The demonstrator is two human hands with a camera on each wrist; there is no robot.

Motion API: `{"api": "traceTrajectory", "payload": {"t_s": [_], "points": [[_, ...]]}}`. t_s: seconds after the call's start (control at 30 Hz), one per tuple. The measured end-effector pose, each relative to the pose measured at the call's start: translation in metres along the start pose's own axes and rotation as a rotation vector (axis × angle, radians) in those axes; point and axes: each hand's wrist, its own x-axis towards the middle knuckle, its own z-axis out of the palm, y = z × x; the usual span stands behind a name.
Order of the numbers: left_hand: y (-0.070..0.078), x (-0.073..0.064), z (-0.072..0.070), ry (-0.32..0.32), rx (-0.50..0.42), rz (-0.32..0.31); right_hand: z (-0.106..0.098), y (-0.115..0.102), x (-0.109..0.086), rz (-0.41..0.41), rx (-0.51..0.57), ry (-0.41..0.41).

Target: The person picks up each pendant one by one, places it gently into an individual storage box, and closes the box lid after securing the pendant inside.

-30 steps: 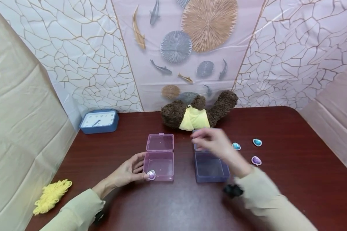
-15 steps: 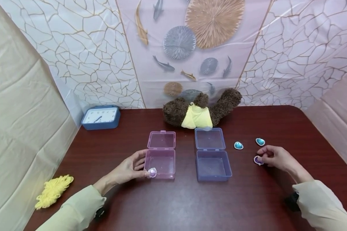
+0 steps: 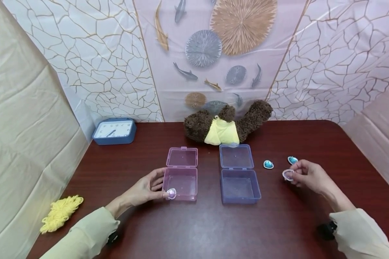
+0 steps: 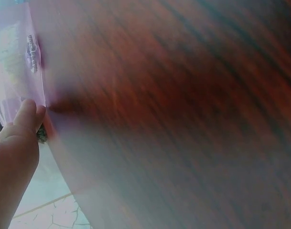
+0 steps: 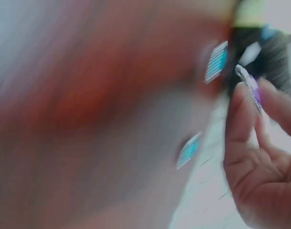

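Note:
A pink clear plastic box stands with its lid folded back. My left hand holds it at the left side, thumb at the front corner. A purple gem with a beaded rim shows at that corner, right by the thumb tip. My right hand pinches another purple gem between thumb and fingers; the right wrist view shows this gem edge-on. Just beyond these fingers lies a teal gem, with a second teal gem to its left.
A blue clear box, also with its lid back, stands between the pink box and the gems. Behind it lies a brown plush toy in yellow cloth. A blue clock is at back left, yellow yarn at front left.
My right hand has moved right from over the blue box to the purple gem, pinched it and lifted it slightly. My left hand has stayed at the pink box.

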Motion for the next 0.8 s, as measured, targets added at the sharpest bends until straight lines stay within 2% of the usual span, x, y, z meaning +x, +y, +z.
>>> {"api": "traceTrajectory", "payload": {"t_s": [0.07, 0.13, 0.17, 0.23, 0.37, 0.43, 0.6, 0.8], "points": [[0.000, -0.001, 0.000, 0.002, 0.002, 0.001, 0.011, -0.007, 0.009, -0.056, 0.193, 0.018], [-0.001, -0.001, -0.001, 0.008, 0.004, 0.003, 0.029, -0.018, 0.019, -0.130, 0.388, -0.006], [-0.001, -0.002, -0.001, 0.010, 0.005, 0.003, 0.041, -0.030, 0.022, -0.135, 0.450, -0.023], [-0.002, -0.002, -0.001, 0.010, 0.005, 0.002, 0.069, -0.058, 0.025, -0.137, 0.506, -0.070], [-0.002, -0.003, 0.000, 0.006, 0.005, -0.014, 0.129, -0.125, 0.019, -0.056, 0.595, -0.170], [-0.002, -0.003, 0.000, 0.007, 0.007, -0.021, 0.155, -0.141, 0.020, -0.035, 0.671, -0.219], [-0.001, -0.001, 0.000, 0.002, 0.012, -0.013, 0.203, -0.158, 0.026, 0.001, 0.744, -0.250], [-0.001, 0.000, 0.001, 0.001, -0.003, -0.016, 0.229, -0.162, 0.033, 0.033, 0.718, -0.263]]}}
